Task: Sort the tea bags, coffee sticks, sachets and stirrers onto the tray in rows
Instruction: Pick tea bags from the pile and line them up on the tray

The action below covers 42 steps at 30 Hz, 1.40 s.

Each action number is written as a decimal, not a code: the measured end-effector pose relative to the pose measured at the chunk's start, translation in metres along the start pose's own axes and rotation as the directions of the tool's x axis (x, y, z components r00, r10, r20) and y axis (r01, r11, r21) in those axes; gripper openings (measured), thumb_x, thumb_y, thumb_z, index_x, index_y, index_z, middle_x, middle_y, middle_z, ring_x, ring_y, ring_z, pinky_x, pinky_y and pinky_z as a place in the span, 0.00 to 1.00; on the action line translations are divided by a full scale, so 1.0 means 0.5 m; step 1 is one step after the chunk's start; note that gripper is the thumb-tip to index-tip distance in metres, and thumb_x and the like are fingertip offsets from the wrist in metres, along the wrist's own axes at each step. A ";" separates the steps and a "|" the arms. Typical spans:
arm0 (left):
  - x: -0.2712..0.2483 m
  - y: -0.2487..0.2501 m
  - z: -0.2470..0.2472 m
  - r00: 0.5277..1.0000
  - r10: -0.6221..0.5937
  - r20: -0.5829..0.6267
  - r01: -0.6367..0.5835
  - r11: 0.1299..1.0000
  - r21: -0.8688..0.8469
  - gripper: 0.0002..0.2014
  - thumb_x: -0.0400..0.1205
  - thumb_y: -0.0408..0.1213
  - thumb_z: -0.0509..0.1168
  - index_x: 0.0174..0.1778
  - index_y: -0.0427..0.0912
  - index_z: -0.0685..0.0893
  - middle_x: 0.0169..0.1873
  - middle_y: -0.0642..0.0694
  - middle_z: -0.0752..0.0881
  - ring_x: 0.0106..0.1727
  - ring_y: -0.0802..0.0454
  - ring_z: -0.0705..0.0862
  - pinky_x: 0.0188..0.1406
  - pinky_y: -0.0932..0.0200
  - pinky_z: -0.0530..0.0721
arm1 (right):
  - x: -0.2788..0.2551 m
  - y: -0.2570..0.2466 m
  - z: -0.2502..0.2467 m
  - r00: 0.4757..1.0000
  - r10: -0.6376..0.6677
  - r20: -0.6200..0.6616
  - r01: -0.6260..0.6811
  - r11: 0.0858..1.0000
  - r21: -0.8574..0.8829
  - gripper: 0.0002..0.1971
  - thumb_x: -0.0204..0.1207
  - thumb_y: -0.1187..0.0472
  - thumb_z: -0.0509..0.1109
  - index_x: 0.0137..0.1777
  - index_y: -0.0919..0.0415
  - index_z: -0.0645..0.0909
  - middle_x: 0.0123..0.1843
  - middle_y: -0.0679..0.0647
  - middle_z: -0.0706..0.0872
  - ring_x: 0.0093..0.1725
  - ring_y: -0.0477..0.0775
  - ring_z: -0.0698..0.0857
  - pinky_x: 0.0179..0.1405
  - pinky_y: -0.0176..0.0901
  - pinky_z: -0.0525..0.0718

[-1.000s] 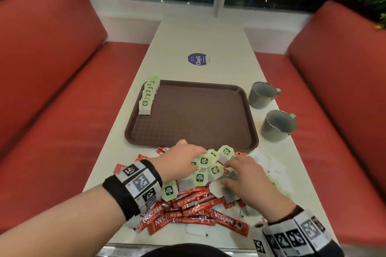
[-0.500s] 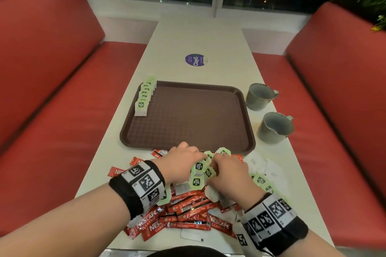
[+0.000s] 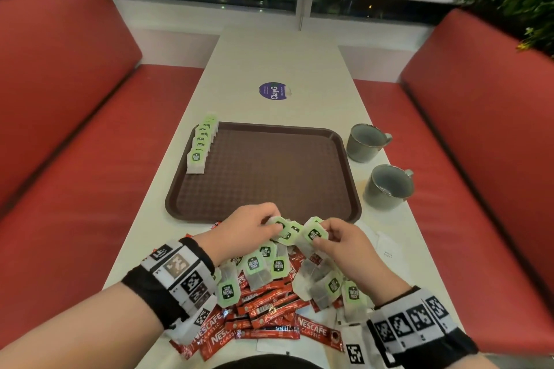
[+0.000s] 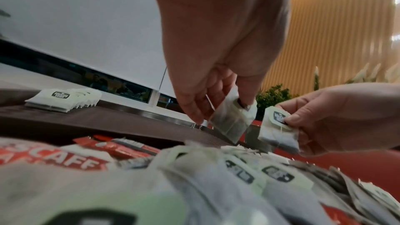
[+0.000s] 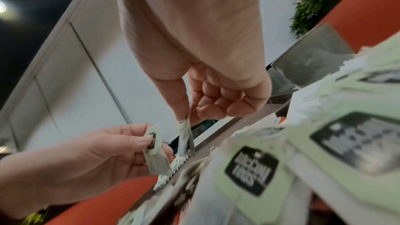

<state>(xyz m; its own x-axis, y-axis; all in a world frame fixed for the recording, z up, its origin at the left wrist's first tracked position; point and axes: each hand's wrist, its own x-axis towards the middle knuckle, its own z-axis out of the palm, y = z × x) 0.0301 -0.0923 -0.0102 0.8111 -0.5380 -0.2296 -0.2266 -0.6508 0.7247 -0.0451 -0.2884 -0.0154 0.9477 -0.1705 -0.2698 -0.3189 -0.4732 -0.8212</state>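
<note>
1. The step in hand looked like gathering tea bags: the left hand (image 3: 250,229) pinched a small bunch of tea bags (image 3: 284,231) by their tops, lifted just above the pile (image 3: 269,284).
2. The right hand (image 3: 344,244) pinched a single tea bag (image 3: 313,234) between thumb and forefinger, its other fingers curled in; this bag hung just beside the left grip's bunch, apart from it in the left wrist view.
3. Beyond both grips lay the tray (image 3: 263,177), with one row of tea bags (image 3: 202,145) along its far-left edge and the rest bare.
4. Below the grips, coffee sticks (image 3: 269,308) sat under the loose bags on the surface (image 3: 284,57).
5. The next move probably called for joining the single bag to the bunch, then carrying it forward and left to extend that row.
</note>
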 end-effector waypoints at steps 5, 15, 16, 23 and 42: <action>-0.007 0.002 -0.016 0.993 -0.109 -0.046 0.086 0.933 -0.351 0.05 0.85 0.44 0.60 0.48 0.48 0.80 0.39 0.36 0.86 0.38 0.42 0.84 0.42 0.41 0.84 | -0.007 -0.008 -0.016 0.998 0.007 0.059 -0.022 0.963 0.267 0.05 0.77 0.67 0.69 0.43 0.58 0.84 0.39 0.56 0.88 0.38 0.47 0.85 0.36 0.36 0.78; -0.065 -0.006 -0.053 0.968 -0.065 0.241 0.233 0.580 -0.781 0.12 0.84 0.35 0.64 0.62 0.38 0.77 0.51 0.38 0.87 0.51 0.46 0.88 0.46 0.56 0.88 | 0.013 -0.092 0.049 0.963 -0.110 0.245 0.013 0.931 0.365 0.04 0.77 0.70 0.70 0.45 0.63 0.84 0.32 0.54 0.85 0.32 0.47 0.82 0.34 0.38 0.80; -0.069 -0.013 -0.057 0.976 -0.074 0.204 0.208 0.589 -0.781 0.12 0.83 0.31 0.65 0.61 0.37 0.77 0.50 0.37 0.87 0.50 0.46 0.89 0.44 0.57 0.88 | 0.020 -0.101 0.061 0.969 -0.104 0.226 0.016 0.934 0.358 0.03 0.76 0.70 0.71 0.45 0.63 0.85 0.32 0.54 0.84 0.32 0.48 0.82 0.34 0.39 0.80; -0.091 -0.066 -0.088 0.966 -0.248 -0.079 0.053 0.483 -0.874 0.09 0.82 0.26 0.64 0.57 0.38 0.78 0.51 0.36 0.87 0.44 0.47 0.89 0.37 0.60 0.88 | 0.061 -0.184 0.148 0.974 -0.099 0.205 0.017 0.930 0.368 0.04 0.75 0.69 0.73 0.39 0.66 0.82 0.27 0.54 0.83 0.25 0.46 0.79 0.28 0.37 0.78; -0.150 -0.255 -0.193 0.827 -0.527 -0.195 0.056 0.423 -0.904 0.10 0.86 0.26 0.55 0.62 0.38 0.73 0.57 0.40 0.85 0.55 0.47 0.87 0.43 0.59 0.88 | 0.358 -0.295 0.355 0.947 0.209 0.245 -0.213 0.977 -0.009 0.07 0.74 0.73 0.68 0.39 0.61 0.80 0.34 0.57 0.81 0.30 0.50 0.75 0.25 0.38 0.70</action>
<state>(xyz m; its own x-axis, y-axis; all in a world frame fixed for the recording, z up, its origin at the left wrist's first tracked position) 0.0503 0.0828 -0.0223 0.8957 0.0025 -0.4447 0.4371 0.1788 0.8815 0.1738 -0.0956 -0.0321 0.8338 -0.0489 -0.5499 -0.5136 -0.4342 -0.7401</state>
